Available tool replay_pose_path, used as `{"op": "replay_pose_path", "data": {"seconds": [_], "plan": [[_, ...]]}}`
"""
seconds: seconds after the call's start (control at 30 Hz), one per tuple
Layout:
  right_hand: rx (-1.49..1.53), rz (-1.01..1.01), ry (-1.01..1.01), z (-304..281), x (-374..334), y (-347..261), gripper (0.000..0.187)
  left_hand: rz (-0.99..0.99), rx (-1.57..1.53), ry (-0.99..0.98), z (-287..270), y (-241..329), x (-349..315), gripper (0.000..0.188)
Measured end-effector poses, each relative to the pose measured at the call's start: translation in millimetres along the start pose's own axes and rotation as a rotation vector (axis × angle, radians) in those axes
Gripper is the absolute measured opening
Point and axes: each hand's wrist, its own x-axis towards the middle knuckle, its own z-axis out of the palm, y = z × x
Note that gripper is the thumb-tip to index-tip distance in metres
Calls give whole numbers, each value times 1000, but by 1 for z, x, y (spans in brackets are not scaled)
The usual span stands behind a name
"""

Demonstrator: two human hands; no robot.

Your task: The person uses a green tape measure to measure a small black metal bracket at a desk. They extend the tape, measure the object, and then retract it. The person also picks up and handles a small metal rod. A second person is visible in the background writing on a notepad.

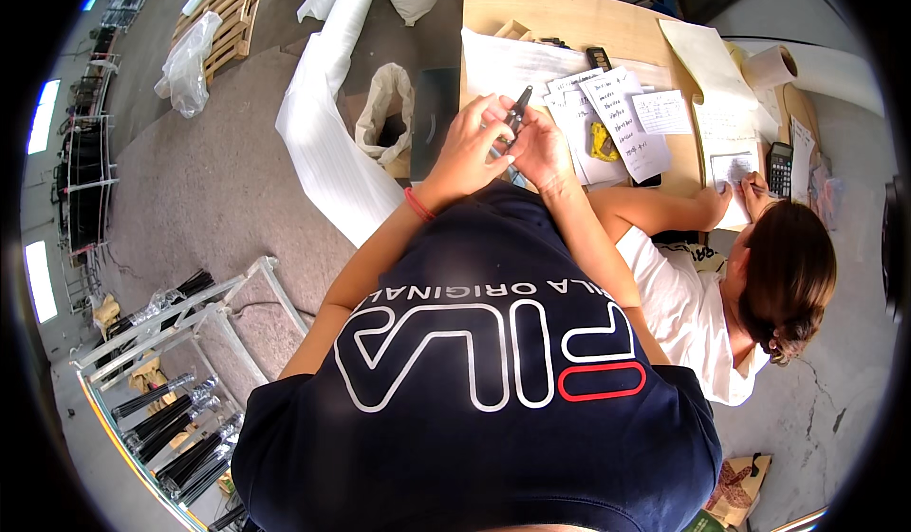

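In front of my chest, at the near edge of the wooden table, both my hands meet around a slim black pen-like object, its tapered end pointing up and away. Curled fingers of my left hand touch its near side. My right hand cups it from the right, palm turned up. The object's lower part is partly hidden among the fingers, and its exact kind is unclear. Just right of my hands lie handwritten paper sheets and a small yellow item.
At my right a seated person writes on a small pad, beside a black calculator. A black handheld device lies farther back. An open white sack and white foam sheeting are left; a metal rack stands lower left.
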Motion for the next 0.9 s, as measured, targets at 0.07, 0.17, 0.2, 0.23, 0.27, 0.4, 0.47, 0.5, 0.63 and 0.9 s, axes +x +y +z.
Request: {"op": "replay_pose_path", "data": {"seconds": [0.07,0.17,0.2,0.23,0.27,0.4,0.47,0.5,0.63,0.9], "plan": [[-34,19,-8,-2,2,1,35,9,-9,-32,0,1,0,23],[-35,45,-29,-5,2,1,37,4,15,-44,2,-7,-3,23],[-41,50,-22,-4,3,1,38,-3,11,-41,1,-7,-2,22],[-46,54,-16,-3,2,1,39,-10,6,-39,0,-5,-2,21],[-51,58,-9,-1,1,2,40,-16,1,-36,-1,-3,-2,21],[-68,62,-55,12,-8,4,43,-31,-43,-7,-2,1,-3,16],[-73,56,-61,8,-5,2,44,-44,-52,-5,1,-1,-3,17],[-71,53,-65,8,-4,2,44,-50,-54,-8,1,-1,-2,17],[-45,44,-88,1,-4,2,43,-42,-21,-27,1,1,0,23],[-4,65,-148,2,-4,0,41,-25,43,-30,2,-7,-2,27]]}}
